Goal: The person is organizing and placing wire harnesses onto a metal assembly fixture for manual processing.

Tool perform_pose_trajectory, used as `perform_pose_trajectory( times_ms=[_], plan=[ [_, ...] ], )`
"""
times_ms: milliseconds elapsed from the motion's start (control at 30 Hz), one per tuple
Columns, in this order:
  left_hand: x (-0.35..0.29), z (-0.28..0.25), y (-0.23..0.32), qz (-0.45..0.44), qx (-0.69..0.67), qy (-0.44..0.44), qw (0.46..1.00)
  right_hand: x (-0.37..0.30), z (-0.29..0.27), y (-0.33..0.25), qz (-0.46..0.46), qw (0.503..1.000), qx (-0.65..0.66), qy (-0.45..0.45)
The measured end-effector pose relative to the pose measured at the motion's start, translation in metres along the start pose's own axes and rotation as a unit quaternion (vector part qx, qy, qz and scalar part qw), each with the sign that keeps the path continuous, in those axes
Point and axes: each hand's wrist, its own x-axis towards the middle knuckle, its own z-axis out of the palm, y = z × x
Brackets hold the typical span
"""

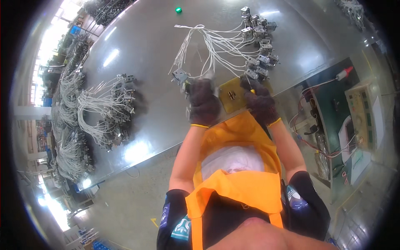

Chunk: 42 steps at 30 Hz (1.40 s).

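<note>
My left hand [204,100], in a dark knit glove with a yellow cuff edge, is closed where white wires [207,74] run to its fingertips; the fingertips are blurred. Beside it, on the left, lies a metal-cased part [180,76], with more small parts partly hidden behind the glove. My right hand [261,102], gloved alike, is closed around a slim tool [252,90] with a yellow part; its kind is unclear. Just beyond that hand, several metal-cased parts [256,68] sit on the wire ends. Between my hands is a brass-coloured plate [230,89] with small pins standing in its middle.
On the grey metal table [154,54], a wired bundle of parts [108,106] lies at left, with larger heaps [68,125] along the far left edge. A green button [178,10] is at the back. To the right stand a control box [359,112] and loose red cables [306,139].
</note>
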Motion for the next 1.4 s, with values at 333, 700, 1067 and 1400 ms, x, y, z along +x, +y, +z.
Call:
perform_pose_trajectory(
  times_ms=[333,700,1067,1400],
  plan=[
    [0.008,0.026,0.009,-0.023,-0.327,-0.014,0.945,0.008,-0.004,0.006,0.096,0.991,-0.075,-0.059],
    [-0.008,0.01,0.04,-0.076,-0.357,-0.06,0.929,0.008,-0.075,-0.006,0.234,0.958,0.151,-0.068],
    [-0.004,0.069,0.027,0.039,-0.279,-0.011,0.96,0.012,-0.04,-0.068,-0.041,0.894,-0.376,-0.239],
    [-0.004,0.049,0.047,0.033,-0.199,-0.002,0.979,0.003,-0.029,-0.054,0.008,0.825,-0.5,-0.264]
  ],
)
